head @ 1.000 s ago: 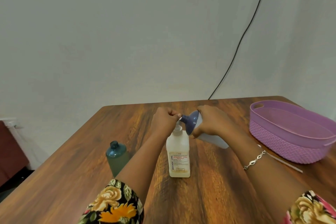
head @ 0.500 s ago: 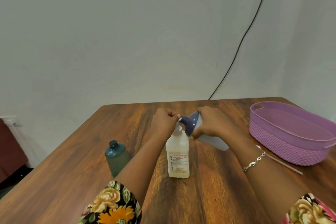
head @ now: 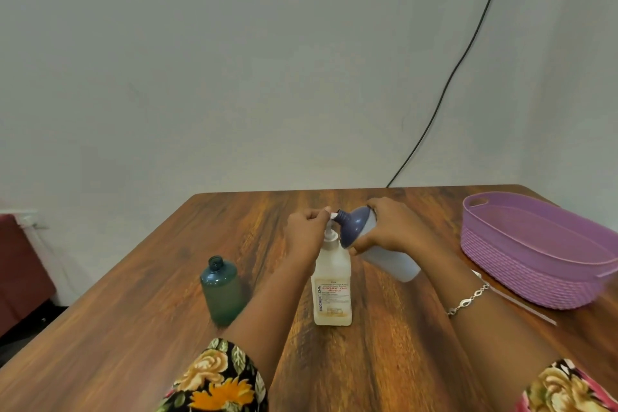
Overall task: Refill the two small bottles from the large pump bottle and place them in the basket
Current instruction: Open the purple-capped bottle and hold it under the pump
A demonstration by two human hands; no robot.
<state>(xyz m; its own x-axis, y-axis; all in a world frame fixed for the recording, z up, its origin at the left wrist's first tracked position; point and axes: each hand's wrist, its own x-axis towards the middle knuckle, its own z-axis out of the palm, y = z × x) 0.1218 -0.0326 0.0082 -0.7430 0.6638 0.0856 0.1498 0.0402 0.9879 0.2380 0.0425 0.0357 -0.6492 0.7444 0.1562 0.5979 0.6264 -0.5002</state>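
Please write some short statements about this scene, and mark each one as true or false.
1. The right hand holds the white bottle tilted, with its neck at the nozzle of the pump bottle. True.
2. The green bottle lies on its side. False: it stands upright on the table.
3. The left hand holds the pump head. True.
4. The green bottle has a cap on. False: its neck is open.

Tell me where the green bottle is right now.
In the head view, the green bottle stands upright on the table, left of the pump bottle and apart from it.
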